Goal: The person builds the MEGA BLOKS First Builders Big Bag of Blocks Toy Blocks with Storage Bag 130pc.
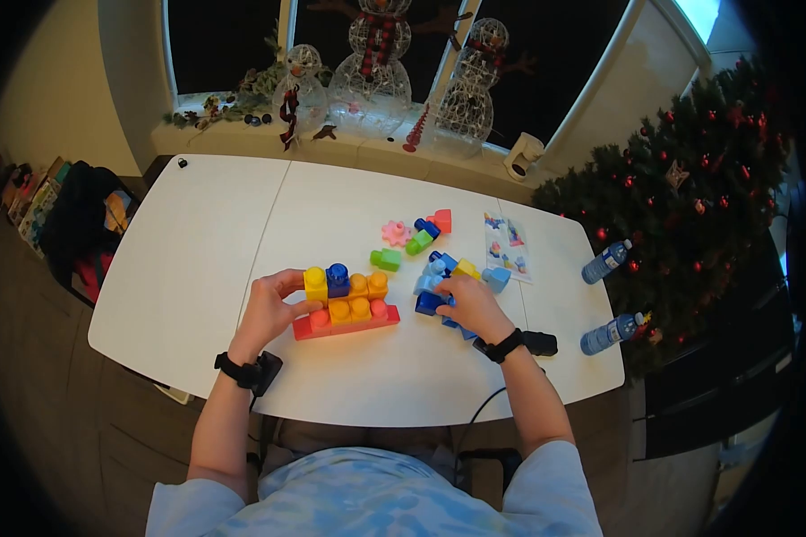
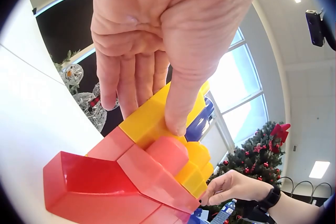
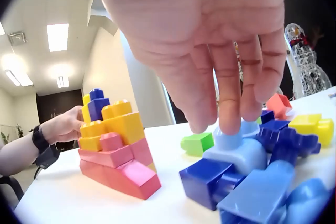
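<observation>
A stack of toy building blocks stands on the table, with a long red block (image 1: 347, 328) at its base and yellow-orange blocks (image 1: 359, 310) above. My left hand (image 1: 264, 313) holds a yellow block (image 2: 147, 124) at the stack's left end, thumb on the near face and fingers behind. Beside that block rises a dark blue block (image 1: 338, 285). To the right, my right hand (image 1: 476, 307) reaches down over a pile of blue blocks. Its fingers extend to the stud of a light blue block (image 3: 241, 155); a dark blue block (image 3: 202, 182) lies just in front.
Loose green (image 1: 386, 259), pink (image 1: 396, 234) and red (image 1: 440, 219) blocks lie behind the pile. A picture sheet (image 1: 509, 246) is at the back right. Two water bottles (image 1: 606, 261) stand near the right edge. A black device (image 1: 540, 344) lies by my right wrist.
</observation>
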A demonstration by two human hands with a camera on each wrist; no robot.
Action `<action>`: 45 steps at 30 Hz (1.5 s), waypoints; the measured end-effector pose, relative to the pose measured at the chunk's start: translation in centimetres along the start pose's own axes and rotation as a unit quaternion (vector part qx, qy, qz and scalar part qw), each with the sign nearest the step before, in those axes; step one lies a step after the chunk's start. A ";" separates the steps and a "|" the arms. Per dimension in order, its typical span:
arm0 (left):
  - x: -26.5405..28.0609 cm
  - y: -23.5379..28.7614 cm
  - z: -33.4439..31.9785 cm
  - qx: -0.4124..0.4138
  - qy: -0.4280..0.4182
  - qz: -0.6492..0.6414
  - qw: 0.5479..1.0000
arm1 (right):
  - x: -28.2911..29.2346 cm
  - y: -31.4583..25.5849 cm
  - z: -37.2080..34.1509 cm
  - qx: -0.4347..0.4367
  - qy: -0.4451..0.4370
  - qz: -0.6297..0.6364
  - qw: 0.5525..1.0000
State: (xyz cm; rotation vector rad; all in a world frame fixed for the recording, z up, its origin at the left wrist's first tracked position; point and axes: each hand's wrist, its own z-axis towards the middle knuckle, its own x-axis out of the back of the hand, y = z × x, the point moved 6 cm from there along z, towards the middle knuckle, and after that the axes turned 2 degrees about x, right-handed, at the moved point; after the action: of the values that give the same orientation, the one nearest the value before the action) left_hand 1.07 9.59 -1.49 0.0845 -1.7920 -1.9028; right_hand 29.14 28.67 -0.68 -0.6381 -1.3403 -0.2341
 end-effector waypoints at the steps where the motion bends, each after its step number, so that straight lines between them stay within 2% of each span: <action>1: -0.1 -0.1 0.0 0.000 0.000 0.000 1.000 | -0.5 -0.2 -0.2 0.000 -0.001 0.000 1.000; 3: 0.1 -0.1 0.0 -0.005 0.000 0.007 1.000 | -1.3 -0.4 -0.3 -0.047 -0.009 -0.007 0.999; 6: 0.1 0.0 -0.1 -0.005 0.000 0.011 1.000 | -1.7 -1.1 -0.2 -0.048 0.013 -0.027 0.998; 13: 0.1 -0.4 0.0 -0.008 -0.004 -0.004 1.000 | -3.4 -1.6 0.5 0.000 -0.019 -0.039 0.999; 16: 0.2 0.0 -0.1 -0.008 -0.003 0.009 1.000 | 1.2 -3.6 1.6 0.021 0.089 0.106 0.990; 20: 0.1 -0.1 0.0 -0.004 -0.003 0.015 1.000 | 6.3 -8.4 3.3 0.076 0.128 0.201 0.968; 21: 0.1 -0.1 0.0 -0.004 -0.004 0.014 1.000 | 6.5 -9.1 3.9 0.075 0.128 0.201 0.968; 24: 0.1 -0.1 0.1 -0.004 -0.005 0.015 1.000 | 5.6 -11.8 5.4 0.095 0.055 0.221 0.969; 25: 0.1 -0.2 0.1 -0.004 -0.006 0.016 1.000 | 5.2 -12.1 5.7 0.095 0.056 0.221 0.969; 28: 0.1 -0.5 0.1 0.002 -0.004 0.018 1.000 | 3.5 -13.2 6.6 0.167 0.050 0.168 0.970; 31: 0.1 -0.2 0.0 -0.007 -0.005 0.006 1.000 | 3.4 -13.8 6.8 0.189 0.048 0.149 0.969; 34: 0.1 -0.2 0.1 -0.007 -0.001 0.013 1.000 | 2.4 -13.5 7.1 0.172 0.015 0.174 0.969; 45: 0.1 -0.4 0.1 -0.018 -0.001 0.025 1.000 | 2.0 -13.8 7.1 0.156 0.016 0.159 0.975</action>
State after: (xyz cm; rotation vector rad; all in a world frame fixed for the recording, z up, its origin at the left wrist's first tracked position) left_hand 0.87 9.68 -1.81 0.0246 -1.7450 -1.8990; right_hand 16.73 21.86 5.93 -0.5682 -1.1915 0.2222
